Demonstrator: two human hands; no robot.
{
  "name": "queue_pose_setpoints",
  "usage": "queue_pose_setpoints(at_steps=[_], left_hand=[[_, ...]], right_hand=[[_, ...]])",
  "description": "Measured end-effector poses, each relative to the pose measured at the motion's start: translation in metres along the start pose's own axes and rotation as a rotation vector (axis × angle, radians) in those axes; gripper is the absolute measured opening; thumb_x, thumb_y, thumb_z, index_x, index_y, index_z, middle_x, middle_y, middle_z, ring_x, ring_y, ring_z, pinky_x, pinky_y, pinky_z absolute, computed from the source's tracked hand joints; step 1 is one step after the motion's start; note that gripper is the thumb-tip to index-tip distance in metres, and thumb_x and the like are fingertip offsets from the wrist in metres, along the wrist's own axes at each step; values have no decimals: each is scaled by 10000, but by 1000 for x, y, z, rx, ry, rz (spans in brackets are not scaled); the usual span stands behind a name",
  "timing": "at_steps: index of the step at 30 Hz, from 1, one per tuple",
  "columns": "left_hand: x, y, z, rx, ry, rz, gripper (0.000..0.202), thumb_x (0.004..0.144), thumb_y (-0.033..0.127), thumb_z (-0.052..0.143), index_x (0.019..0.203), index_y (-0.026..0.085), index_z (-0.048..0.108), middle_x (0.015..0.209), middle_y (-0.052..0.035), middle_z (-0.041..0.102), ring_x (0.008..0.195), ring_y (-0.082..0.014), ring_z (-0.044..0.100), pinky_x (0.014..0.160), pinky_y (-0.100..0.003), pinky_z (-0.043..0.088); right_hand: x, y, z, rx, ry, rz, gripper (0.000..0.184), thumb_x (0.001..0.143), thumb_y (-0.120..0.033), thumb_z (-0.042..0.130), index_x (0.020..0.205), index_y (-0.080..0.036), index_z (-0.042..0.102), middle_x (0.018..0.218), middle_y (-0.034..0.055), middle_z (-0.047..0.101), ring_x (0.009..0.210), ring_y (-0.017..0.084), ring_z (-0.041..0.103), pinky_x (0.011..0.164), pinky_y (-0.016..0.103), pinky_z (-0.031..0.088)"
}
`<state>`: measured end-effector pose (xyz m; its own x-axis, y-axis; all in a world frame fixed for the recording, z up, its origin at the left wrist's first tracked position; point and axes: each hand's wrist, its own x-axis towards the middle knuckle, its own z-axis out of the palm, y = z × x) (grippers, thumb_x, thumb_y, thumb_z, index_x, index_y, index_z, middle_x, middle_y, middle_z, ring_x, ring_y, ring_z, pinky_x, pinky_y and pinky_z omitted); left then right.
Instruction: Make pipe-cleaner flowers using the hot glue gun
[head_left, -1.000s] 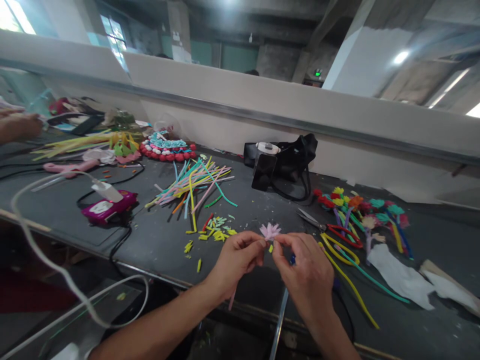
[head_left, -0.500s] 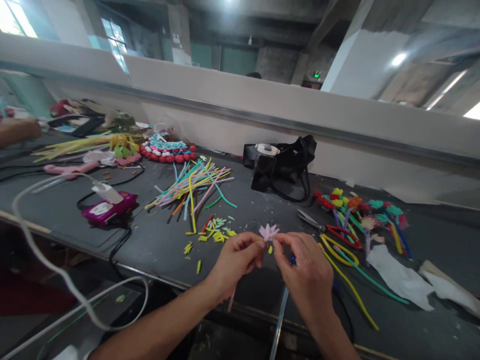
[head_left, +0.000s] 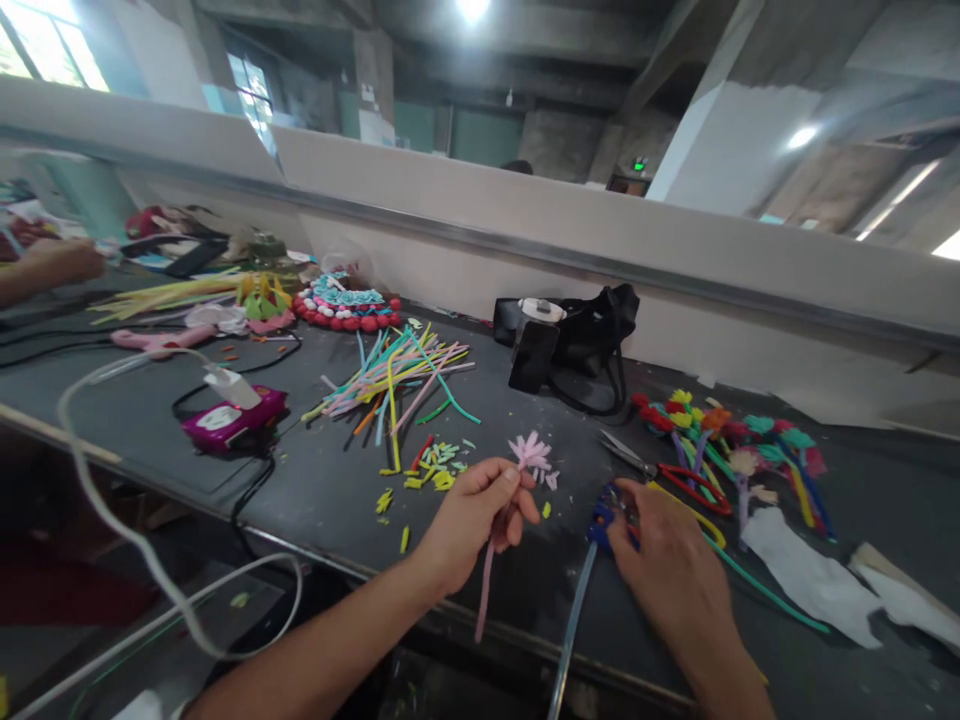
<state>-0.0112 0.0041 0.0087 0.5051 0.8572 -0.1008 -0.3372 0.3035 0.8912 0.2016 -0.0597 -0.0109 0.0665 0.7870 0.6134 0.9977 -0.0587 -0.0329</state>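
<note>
pink chenille-stem flower [head_left: 529, 455]: over table [head_left: 322, 505], toward near edge | left hand [head_left: 476, 515]: pinching stem [head_left: 485, 595] under petals [head_left: 534, 446] | right hand [head_left: 667, 545]: apart from left, at blue tool [head_left: 602, 518], grip can't tell | handling: probably light, bendy, petals crushable; hold by stem

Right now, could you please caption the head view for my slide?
Left hand pinches a spiky pale pink flower; right hand is at a small blue object.

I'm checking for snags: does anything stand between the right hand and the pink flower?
Yes: the blue object at the right hand, then small pink scraps on the table toward the pink flower.
</note>
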Motion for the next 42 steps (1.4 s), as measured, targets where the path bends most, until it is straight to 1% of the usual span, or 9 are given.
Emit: queue_pose_setpoints(at_steps=[5,13,17,22,25,28,32,36,42], left_hand=[[0,2,-1,-28,24,26,287,834,428,615,866,146,570,604,8,609,380,-34,343,396,-198,161],[1,4,-4,-113,20,-4,252,824,396,616,839,148,578,583,10,594,393,-45,358,404,-209,154],[2,4,-5,-121,34,4,219,831,360,600,831,143,578,580,7,595,383,-43,352,400,-205,151],[3,4,-7,-137,56,-8,217,824,359,603,828,142,588,585,8,599,375,-39,346,397,-203,154],[4,4,-6,-137,59,-15,221,823,365,602,824,144,588,576,8,598,363,-39,340,392,-204,146],[4,3,-5,-133,51,-16,209,832,355,596,827,146,582,569,11,590,359,-39,326,389,-205,144],[3,0,-4,-131,32,-20,200,856,343,574,840,144,579,578,8,590,366,-38,327,389,-203,143],[2,-2,-2,-117,22,-45,201,866,341,562,850,142,582,585,6,591,368,-37,346,386,-198,141],[1,-3,0,-105,11,-44,226,868,368,559,851,144,578,575,8,582,372,-39,361,379,-187,161]], right_hand=[[-21,31,19,-144,-244,-45,403,786,-286,521,1141,-110,598,961,163,692,921,319,649,793,438,488],[-26,36,29,-143,-329,-16,426,728,-213,550,1142,-125,603,965,173,703,963,338,645,824,454,470],[-12,39,18,172,-353,206,489,707,-293,576,1160,-109,596,928,143,711,893,303,672,844,446,497],[-4,42,-17,831,-162,567,389,723,-373,630,1087,-237,648,940,96,731,804,273,698,679,393,548],[-5,24,-33,1137,-42,591,269,823,-398,522,948,-214,674,870,105,721,712,263,689,592,401,548],[-6,-7,-39,1389,-42,646,171,792,-356,606,811,-197,667,788,82,708,633,238,660,510,364,530],[-10,-41,-39,1254,-110,663,250,743,-392,717,884,-191,671,696,33,684,541,171,613,494,285,503],[-14,-53,-34,1054,-138,509,440,748,-424,713,1127,-226,609,726,1,680,560,154,617,508,251,517],[-12,-55,-25,839,-51,301,356,751,-424,704,1037,-226,628,806,10,677,587,144,619,533,239,529]])
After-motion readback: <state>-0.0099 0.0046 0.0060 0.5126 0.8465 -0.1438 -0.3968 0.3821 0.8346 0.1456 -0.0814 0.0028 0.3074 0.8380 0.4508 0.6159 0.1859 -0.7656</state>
